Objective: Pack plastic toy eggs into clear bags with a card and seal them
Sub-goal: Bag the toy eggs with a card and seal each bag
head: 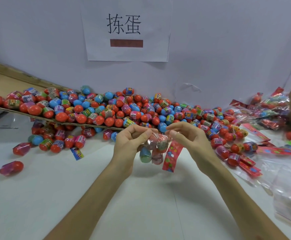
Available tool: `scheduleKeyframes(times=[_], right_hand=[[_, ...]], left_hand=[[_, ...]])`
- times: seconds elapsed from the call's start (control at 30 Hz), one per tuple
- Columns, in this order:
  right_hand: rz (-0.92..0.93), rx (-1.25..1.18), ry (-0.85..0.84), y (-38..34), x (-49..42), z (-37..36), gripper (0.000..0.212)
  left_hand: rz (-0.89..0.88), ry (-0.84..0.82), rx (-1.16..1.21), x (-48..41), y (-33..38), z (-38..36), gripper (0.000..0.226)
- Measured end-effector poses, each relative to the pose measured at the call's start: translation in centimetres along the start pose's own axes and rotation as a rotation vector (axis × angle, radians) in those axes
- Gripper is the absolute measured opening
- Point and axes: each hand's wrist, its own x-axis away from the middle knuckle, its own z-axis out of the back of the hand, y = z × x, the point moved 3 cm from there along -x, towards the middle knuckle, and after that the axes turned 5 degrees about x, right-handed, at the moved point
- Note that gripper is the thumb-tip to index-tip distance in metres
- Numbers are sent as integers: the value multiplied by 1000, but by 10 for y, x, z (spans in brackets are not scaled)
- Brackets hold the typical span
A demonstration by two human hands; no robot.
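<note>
A clear bag [154, 149] holding several plastic toy eggs hangs above the white table between my hands. My left hand [132, 141] pinches its top edge on the left side. My right hand [184, 135] pinches the top edge on the right. A red printed card [172, 156] hangs at the bag's right side, tilted; whether it sits inside the bag I cannot tell. Behind my hands lies a large heap of loose eggs [106, 108] in red, blue and pink.
A cardboard sheet [16, 110] carries part of the heap at the back left. Filled bags [269, 108] pile up at the far right. Red cards [255, 134] and empty clear bags [290, 196] lie on the right. A stray egg [11, 168] sits at the left.
</note>
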Motion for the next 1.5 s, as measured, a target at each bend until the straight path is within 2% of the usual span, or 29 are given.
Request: scheduleKeyframes(times=[0.13, 0.27, 0.4, 0.5, 0.6, 0.7, 0.83, 0.97, 1.07, 1.17, 1.23, 1.3, 1.4, 1.47, 1.5], right_hand=[[37, 73, -41, -3, 3, -6, 17], [-7, 29, 23, 2, 0, 1, 13], [11, -23, 35, -1, -1, 6, 19], [39, 43, -30, -5, 2, -1, 30], [73, 125, -86, -4, 6, -14, 20], [5, -45, -113, 1, 4, -14, 14], [-184, -419, -308, 1, 5, -17, 12], [-308, -512, -411, 2, 7, -14, 9], [-321, -484, -345, 4, 5, -9, 6], [-342, -545, -119, 7, -1, 2, 13], [-344, -628, 10, 12, -4, 12, 20], [-333, -676, 57, 14, -5, 17, 21], [-303, -691, 30, 12, -5, 12, 15], [-274, -722, 13, 9, -4, 8, 11], [-261, -726, 14, 8, -4, 6, 12]], left_hand=[[-41, -70, -75, 4, 0, -8, 6], [2, -71, 15, 3, 2, -6, 7], [23, -18, 105, -2, 7, 2, 10], [-14, -30, 30, -1, 6, 1, 9], [-54, -97, -58, 2, 2, -5, 8], [-64, -147, -72, 3, 1, -8, 6], [0, -206, 13, 3, 2, -10, 10], [63, -240, 102, 3, 0, -9, 8], [114, -208, 135, 0, -1, -8, 19], [188, -148, 208, -4, -2, -5, 43], [233, -169, 176, -3, -4, -4, 53], [262, -174, 121, -1, -9, -4, 50], [258, -128, 127, -2, -14, -3, 24], [260, -116, 165, -4, -12, -1, 27], [262, -116, 164, -4, -10, -1, 37]])
